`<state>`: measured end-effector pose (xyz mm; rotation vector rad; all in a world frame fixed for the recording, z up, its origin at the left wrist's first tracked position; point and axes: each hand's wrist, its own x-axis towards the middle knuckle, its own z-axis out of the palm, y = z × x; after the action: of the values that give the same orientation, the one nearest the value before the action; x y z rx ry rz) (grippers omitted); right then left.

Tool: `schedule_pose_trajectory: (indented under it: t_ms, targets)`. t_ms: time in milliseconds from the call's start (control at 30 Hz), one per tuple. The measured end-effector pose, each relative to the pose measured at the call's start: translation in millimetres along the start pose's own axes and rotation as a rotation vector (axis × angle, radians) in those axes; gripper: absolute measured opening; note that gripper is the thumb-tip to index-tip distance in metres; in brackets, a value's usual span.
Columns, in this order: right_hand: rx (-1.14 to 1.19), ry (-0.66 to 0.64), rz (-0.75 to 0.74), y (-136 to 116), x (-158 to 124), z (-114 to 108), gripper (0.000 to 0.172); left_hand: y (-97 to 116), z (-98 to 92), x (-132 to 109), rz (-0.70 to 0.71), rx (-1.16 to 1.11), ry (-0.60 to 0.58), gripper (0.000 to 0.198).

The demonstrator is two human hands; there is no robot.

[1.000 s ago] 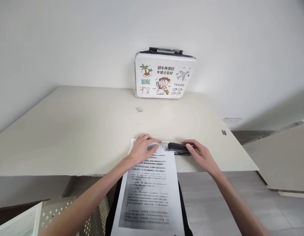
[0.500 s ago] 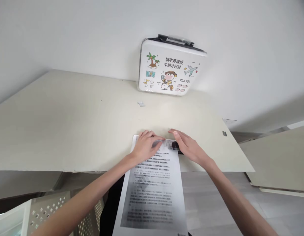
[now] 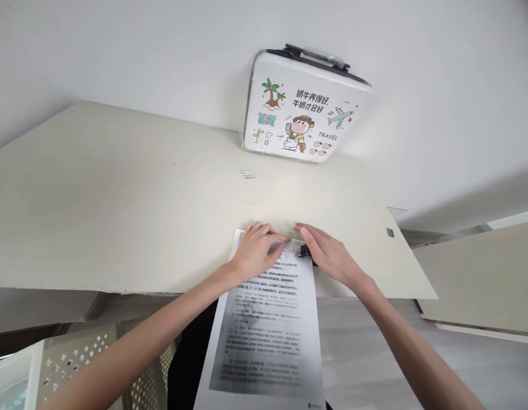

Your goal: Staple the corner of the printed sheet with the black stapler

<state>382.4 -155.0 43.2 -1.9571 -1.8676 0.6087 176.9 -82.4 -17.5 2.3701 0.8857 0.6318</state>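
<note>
The table (image 3: 118, 216) carries all items. The printed paper stack (image 3: 267, 330) lies with its top end on the table's near edge and the rest overhanging toward the person. The illustrated case (image 3: 304, 114) stands against the wall at the far side, appearing higher and more tilted in view than a second ago.

The left hand (image 3: 257, 253) lies flat on the stack's top end, fingers slightly spread; position unchanged. The right hand (image 3: 327, 256) lies palm down, fingers extended and close together, over the stapler (image 3: 305, 251) at the stack's top right corner. A second ago it lay at the stapler's rear and the body was exposed; now only a small dark part shows.

A staple strip (image 3: 247, 174) lies well apart, near the case.
</note>
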Motion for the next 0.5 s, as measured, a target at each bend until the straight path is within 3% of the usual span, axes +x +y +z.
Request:
schedule_pose_trajectory:
  t_ms: [500]
  targets:
    - [-0.087,0.022,0.006,-0.9,4.3,6.5,0.052,-0.4,-0.4,0.0,0.011,0.012,0.012,0.028]
